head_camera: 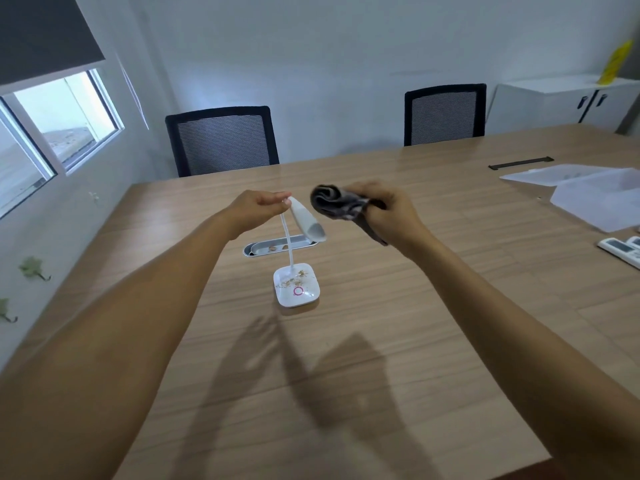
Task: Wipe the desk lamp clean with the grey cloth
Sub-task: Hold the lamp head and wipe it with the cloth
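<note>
A small white desk lamp [297, 287] stands on the wooden table [450, 306], its square base strewn with brown crumbs around a pink ring button. Its thin neck rises to a tilted lamp head [306, 221]. My left hand [258, 207] pinches the top of the neck where it meets the head. My right hand [384, 209] is raised just right of the lamp head and grips the bunched grey cloth [336, 201], which sits a short gap away from the head.
A metal cable tray [263, 248] is sunk into the table behind the lamp. Papers [595, 192] and two remote controls [621, 250] lie at the right. Two black mesh chairs [221, 140] stand along the far edge, a white cabinet [554, 98] beyond.
</note>
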Demonstrator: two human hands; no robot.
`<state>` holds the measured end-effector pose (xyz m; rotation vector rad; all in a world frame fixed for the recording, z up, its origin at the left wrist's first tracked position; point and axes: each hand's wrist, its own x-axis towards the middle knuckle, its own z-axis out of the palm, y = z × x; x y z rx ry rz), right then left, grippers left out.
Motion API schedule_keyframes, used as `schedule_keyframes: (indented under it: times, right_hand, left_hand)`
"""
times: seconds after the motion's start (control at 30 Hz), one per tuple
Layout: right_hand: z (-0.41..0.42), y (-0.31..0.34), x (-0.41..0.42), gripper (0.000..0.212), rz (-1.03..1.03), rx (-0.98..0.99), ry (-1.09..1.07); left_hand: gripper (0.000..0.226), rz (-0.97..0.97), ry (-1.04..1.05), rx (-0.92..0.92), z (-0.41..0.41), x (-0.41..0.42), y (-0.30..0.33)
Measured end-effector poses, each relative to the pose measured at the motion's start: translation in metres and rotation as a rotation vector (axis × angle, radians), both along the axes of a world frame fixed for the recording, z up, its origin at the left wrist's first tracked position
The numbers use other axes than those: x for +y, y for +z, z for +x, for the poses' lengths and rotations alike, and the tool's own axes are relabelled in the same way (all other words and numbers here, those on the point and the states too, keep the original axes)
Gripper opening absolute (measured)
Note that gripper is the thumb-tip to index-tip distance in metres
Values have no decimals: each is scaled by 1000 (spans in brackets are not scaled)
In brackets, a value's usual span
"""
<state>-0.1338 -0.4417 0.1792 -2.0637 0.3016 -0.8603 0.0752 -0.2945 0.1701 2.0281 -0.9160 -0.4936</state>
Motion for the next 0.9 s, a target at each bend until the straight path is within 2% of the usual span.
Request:
schedule_keyframes:
  times: [0.23, 0.37, 0.6, 0.73, 0.8, 0.9]
  right_hand:
    - [14, -6, 23, 48, -237, 102, 101]
    - [-18, -14, 25, 50, -481, -5, 132]
    - [-18, -2, 30, 42, -546, -126, -151]
    - [-10, -16, 45, 32, -768, -115, -142]
    - [-15, -37, 50, 30, -891, -162, -137]
    - [-30, -69, 49, 28, -968, -275, -165]
  left_hand:
    - [38, -40, 29, 37, -1, -1, -1]
    - [38, -45, 46, 62, -3, -1, 1]
    - [35, -23, 72, 111, -3, -3, 4]
    - [35, -16, 70, 118, 0, -3, 5]
    - [34, -10, 55, 119, 0, -2, 5]
    - [32, -8, 37, 122, 0, -2, 5]
